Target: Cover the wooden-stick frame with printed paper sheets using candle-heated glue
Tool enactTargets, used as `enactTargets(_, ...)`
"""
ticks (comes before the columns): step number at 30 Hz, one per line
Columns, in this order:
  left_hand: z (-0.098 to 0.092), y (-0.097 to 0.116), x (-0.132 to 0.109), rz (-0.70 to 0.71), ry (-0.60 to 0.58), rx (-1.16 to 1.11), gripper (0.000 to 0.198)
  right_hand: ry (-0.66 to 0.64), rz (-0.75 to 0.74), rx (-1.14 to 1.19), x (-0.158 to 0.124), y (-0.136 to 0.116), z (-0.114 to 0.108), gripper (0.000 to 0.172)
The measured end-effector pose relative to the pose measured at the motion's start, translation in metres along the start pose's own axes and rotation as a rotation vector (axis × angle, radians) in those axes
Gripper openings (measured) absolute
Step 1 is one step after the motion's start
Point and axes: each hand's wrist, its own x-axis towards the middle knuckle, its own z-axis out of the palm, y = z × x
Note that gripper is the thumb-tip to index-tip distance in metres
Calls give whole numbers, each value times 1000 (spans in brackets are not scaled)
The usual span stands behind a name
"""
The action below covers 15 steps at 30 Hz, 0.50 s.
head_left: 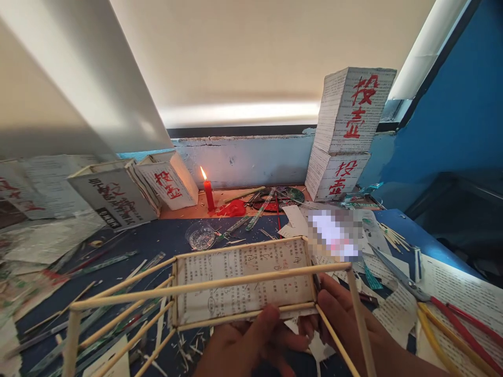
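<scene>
A frame of pale wooden sticks fills the near middle, with printed paper covering one of its faces. My left hand is closed on the lower edge of this papered face, its thumb lying over the stick. At the right end of the panel is my right hand, its fingers closed by the corner on a thin dark blade-like piece, mostly hidden. Long sticks reach toward me from the panel. One bar crosses in front of the paper.
A lit red candle stands behind the frame. Paper boxes with red characters stand at left and stacked at right. Scissors with red handles lie right, near a yellow handle. Paper scraps and sticks litter the blue tabletop.
</scene>
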Motion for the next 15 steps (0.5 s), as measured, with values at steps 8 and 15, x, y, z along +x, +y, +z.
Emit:
enactTargets(8, 2, -7, 5, 23, -27, -91, 61, -112, -29, 123, 2, 5, -2, 53)
enactTargets(15, 1, -11, 6, -9, 1, -47, 66, 21, -66, 125, 3, 14, -4, 57)
